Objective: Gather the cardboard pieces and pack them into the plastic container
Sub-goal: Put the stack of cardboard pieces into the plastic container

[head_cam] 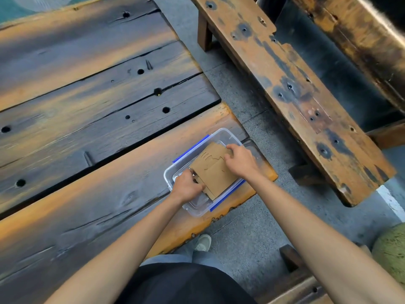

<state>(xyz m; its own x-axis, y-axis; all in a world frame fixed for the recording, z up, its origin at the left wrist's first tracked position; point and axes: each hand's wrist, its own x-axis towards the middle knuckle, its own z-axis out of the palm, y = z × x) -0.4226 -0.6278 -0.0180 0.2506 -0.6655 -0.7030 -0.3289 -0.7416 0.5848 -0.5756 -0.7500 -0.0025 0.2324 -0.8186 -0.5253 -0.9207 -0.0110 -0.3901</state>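
Observation:
A clear plastic container (pixel 198 208) with blue side clips sits at the right corner of the wooden table. Brown cardboard pieces (pixel 215 172) lie stacked flat inside it, the top one cut with curved slits. My left hand (pixel 186 186) grips the near left edge of the stack, fingers curled around it. My right hand (pixel 240 161) presses on the far right corner of the stack, fingertips on the top sheet. How many pieces lie beneath is hidden.
The table (pixel 98 128) is made of dark, worn planks with holes and cracks. A wooden bench (pixel 295 95) runs along the right, across a strip of grey floor. My shoe (pixel 202 242) shows below the table edge. A green object (pixel 392 249) sits at far right.

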